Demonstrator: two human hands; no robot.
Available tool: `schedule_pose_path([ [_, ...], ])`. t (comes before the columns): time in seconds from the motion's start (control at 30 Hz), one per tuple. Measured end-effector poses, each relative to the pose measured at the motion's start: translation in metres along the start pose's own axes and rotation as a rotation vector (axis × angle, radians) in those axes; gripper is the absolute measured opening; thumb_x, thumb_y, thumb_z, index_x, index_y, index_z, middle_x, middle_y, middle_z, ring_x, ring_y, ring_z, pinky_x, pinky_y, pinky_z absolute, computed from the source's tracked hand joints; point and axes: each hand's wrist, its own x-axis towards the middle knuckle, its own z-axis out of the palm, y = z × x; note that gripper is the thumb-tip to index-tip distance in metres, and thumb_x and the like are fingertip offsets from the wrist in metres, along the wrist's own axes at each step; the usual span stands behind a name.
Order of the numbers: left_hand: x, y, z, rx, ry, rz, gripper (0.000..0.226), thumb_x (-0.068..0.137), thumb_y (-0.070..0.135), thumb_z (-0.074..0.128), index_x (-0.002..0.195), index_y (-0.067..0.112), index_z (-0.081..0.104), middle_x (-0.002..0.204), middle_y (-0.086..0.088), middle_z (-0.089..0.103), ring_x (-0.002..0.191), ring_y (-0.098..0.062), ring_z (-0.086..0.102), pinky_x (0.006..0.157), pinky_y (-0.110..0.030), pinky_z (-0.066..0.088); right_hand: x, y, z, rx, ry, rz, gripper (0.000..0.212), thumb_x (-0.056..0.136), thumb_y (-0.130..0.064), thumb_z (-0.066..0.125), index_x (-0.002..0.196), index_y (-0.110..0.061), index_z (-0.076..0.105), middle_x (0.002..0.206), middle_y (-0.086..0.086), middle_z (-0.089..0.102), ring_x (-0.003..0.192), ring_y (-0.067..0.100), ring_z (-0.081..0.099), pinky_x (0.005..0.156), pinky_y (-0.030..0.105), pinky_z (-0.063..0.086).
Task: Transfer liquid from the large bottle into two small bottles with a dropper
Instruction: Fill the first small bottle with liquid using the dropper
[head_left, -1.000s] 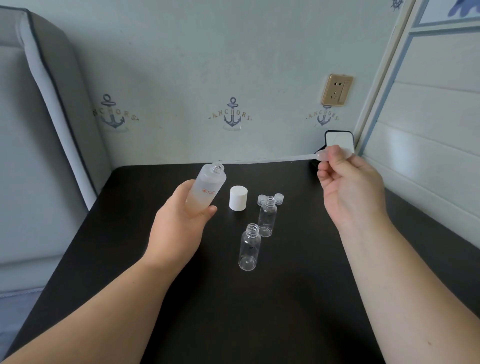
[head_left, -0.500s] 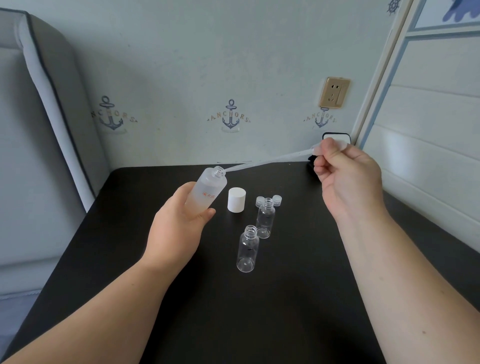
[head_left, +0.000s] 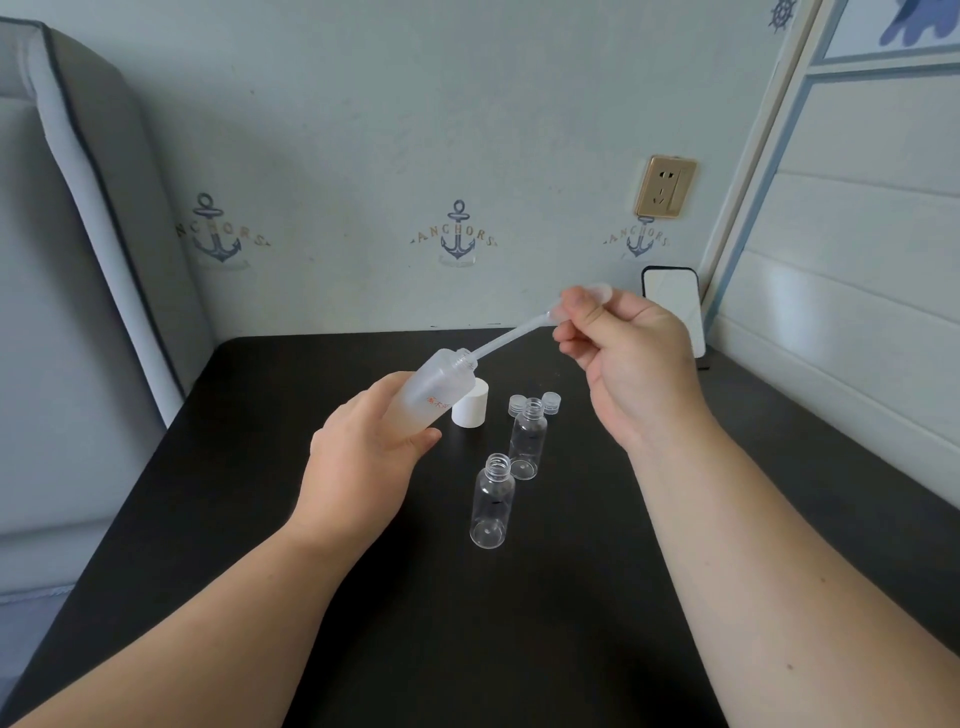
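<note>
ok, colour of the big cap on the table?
White. The cap stands on the black table, clearest in the head view.

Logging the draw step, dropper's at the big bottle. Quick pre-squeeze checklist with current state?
1. Large bottle uncapped, white cap set on the table: ok.
2. Left hand grips the bottle, tilted toward the dropper: ok.
3. Dropper tip inside the bottle neck: ok.
4. Right hand pinches the dropper bulb: ok.
5. Tip reaching the liquid: cannot tell, the bottle is frosted.
6. Near small bottle and far small bottle upright, open, and looking empty, their clear caps behind them: ok.
</note>
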Motion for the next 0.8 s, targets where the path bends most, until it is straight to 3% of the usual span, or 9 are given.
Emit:
schedule_pose_path([
  [0.3,0.000,0.006,0.004,0.045,-0.017,0.026,0.051,0.086,0.030,0.075,0.124,0.051,0.049,0.101,0.024,0.060,0.099,-0.011,0.055,0.092,-0.049,0.047,-0.012,0.016,0.005,-0.038,-0.118,0.056,0.007,0.091,-0.010,0.071,0.086,-0.007,0.074,0.076,0.003,0.073,0.066,0.013,0.065,0.065,0.022,0.053],
  [0.5,0.000,0.009,0.004,0.069,-0.039,0.023,0.048,0.087,0.030,0.073,0.128,0.046,0.053,0.105,0.018,0.062,0.102,-0.014,0.055,0.095,-0.051,0.045,-0.010,0.013,-0.007,0.079,-0.066,0.058,0.007,0.087,-0.019,0.074,0.084,-0.014,0.078,0.081,0.005,0.072,0.068,0.013,0.063,0.066,0.022,0.052],
  [0.63,0.000,0.010,0.003,0.083,-0.039,0.025,0.048,0.088,0.031,0.073,0.129,0.045,0.054,0.105,0.017,0.062,0.103,-0.015,0.054,0.096,-0.051,0.044,-0.009,0.013,-0.019,0.165,0.003,0.043,0.019,0.079,-0.024,0.076,0.093,-0.010,0.074,0.082,0.004,0.071,0.069,0.013,0.063,0.065,0.022,0.052],
  [0.8,-0.001,0.010,0.003,0.125,-0.017,0.028,0.052,0.087,0.032,0.074,0.132,0.046,0.052,0.103,0.019,0.060,0.102,-0.015,0.052,0.098,-0.051,0.043,-0.011,0.019,-0.031,0.228,0.070,0.031,0.006,0.091,-0.016,0.071,0.087,-0.014,0.074,0.082,0.003,0.072,0.071,0.013,0.064,0.066,0.023,0.053],
])
